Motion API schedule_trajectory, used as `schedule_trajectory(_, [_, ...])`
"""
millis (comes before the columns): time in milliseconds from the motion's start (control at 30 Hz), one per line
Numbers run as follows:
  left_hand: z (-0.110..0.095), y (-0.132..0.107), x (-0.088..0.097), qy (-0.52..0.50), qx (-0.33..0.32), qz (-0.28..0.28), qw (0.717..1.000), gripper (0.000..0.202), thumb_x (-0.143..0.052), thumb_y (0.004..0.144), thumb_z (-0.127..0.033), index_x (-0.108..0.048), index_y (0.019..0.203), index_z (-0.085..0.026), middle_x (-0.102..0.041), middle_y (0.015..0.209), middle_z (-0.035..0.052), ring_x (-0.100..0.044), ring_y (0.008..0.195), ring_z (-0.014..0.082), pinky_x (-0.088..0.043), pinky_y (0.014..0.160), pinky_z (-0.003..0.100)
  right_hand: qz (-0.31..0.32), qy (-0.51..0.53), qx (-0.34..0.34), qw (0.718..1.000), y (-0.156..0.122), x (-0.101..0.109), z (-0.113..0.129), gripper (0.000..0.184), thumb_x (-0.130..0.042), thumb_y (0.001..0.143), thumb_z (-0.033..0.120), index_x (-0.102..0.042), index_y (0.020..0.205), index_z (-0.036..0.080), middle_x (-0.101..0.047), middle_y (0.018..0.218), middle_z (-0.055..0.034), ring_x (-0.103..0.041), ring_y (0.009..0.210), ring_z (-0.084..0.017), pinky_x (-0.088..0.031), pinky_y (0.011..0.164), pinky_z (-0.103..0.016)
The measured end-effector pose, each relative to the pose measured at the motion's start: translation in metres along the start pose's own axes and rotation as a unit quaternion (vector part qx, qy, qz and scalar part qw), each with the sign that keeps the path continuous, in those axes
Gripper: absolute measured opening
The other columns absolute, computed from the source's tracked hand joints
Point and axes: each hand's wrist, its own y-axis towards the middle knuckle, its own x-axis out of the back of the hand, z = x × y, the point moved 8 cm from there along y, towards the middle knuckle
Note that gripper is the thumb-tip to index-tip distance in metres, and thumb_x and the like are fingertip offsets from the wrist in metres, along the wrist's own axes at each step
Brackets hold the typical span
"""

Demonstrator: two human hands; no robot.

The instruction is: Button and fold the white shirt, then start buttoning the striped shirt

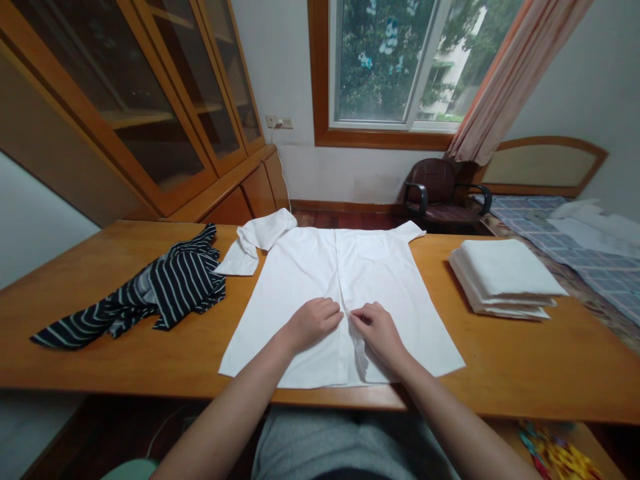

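A white shirt (pixel 310 267) lies spread on the wooden table in front of me, its front placket running down the middle. One sleeve is bent out to the left at the far end. My left hand (pixel 316 323) is closed at the placket, its fingers curled on the left front edge. Just right of it, my right hand (pixel 376 328) pinches the other front edge, which is lifted a little and shows a fold below. Both hands are close together, about halfway down the shirt.
A striped black-and-white garment (pixel 180 283) lies crumpled on the table (pixel 100 370) at left. A stack of folded white cloth (pixel 505 273) sits at right. Beyond the table are a brown armchair (pixel 440 190), a bed (pixel 595 247) and a glass-door cabinet (pixel 220 167).
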Motion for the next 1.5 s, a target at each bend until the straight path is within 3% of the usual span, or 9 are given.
schedule_trajectory(267, [-0.004,-0.001,-0.001,0.019,-0.020,-0.018,0.999,0.019,-0.045,0.098,-0.017,-0.059,0.086,-0.017,-0.055,0.074,0.0022,-0.052,0.071,0.0167,-0.041,0.064,0.031,0.007,0.009,-0.001,1.000,0.000,0.000,0.001,0.014,-0.064,0.086,0.018,-0.076,0.080,0.021,-0.069,0.071,-0.0015,-0.057,0.075,-0.018,-0.042,0.073,-0.029])
schedule_trajectory(733, [-0.004,0.000,-0.007,0.008,-0.018,0.008,1.000,0.022,-0.041,0.100,-0.019,-0.060,0.089,-0.017,-0.055,0.076,0.0036,-0.052,0.073,0.0174,-0.042,0.065,0.032,0.019,-0.001,0.000,1.000,0.000,0.000,0.004,0.017,-0.061,0.087,0.021,-0.077,0.079,0.022,-0.071,0.071,-0.0021,-0.059,0.073,-0.019,-0.043,0.071,-0.030])
schedule_trajectory(1067, [0.003,0.000,-0.010,-0.048,0.014,0.028,0.998,0.022,-0.043,0.100,-0.023,-0.060,0.087,-0.017,-0.056,0.079,0.0038,-0.054,0.076,0.0169,-0.045,0.069,0.030,0.026,-0.014,0.000,1.000,-0.001,-0.002,0.002,0.017,-0.062,0.088,0.020,-0.077,0.082,0.022,-0.071,0.071,-0.0018,-0.058,0.074,-0.019,-0.043,0.071,-0.030])
schedule_trajectory(1500, [0.008,0.001,-0.010,-0.094,0.056,0.030,0.994,0.020,-0.041,0.101,-0.025,-0.059,0.098,-0.017,-0.060,0.088,0.0050,-0.060,0.083,0.0161,-0.050,0.072,0.028,0.022,-0.029,0.005,0.999,-0.001,-0.004,0.002,0.016,-0.063,0.087,0.021,-0.078,0.088,0.024,-0.071,0.071,-0.0019,-0.058,0.075,-0.020,-0.043,0.072,-0.031])
